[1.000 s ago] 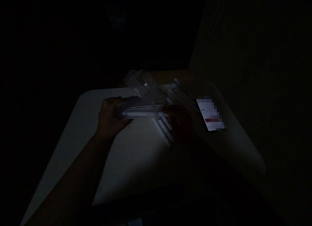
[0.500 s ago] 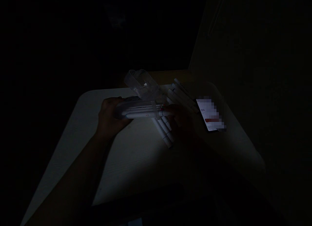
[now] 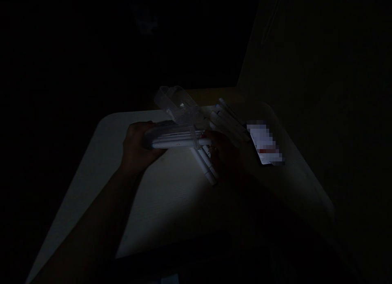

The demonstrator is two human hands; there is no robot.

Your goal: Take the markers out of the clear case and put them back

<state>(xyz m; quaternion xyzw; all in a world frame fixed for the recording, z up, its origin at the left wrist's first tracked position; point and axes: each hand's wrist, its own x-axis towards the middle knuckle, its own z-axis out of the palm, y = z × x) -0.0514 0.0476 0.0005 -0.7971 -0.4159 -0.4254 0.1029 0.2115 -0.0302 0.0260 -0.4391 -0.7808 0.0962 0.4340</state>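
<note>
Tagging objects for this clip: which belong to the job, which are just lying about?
In the job:
left hand, gripping clear case
its open lid
right hand, at case mouth
markers inside
loose markers, probably

Lying about, apparently:
lit phone

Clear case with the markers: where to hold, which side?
I'd take the clear case by its left end, from the left, wrapped around its long walls: it lies lengthwise left to right, and a marker sticks out of its right end, so keep that end free. The left grip holds the left end.
</note>
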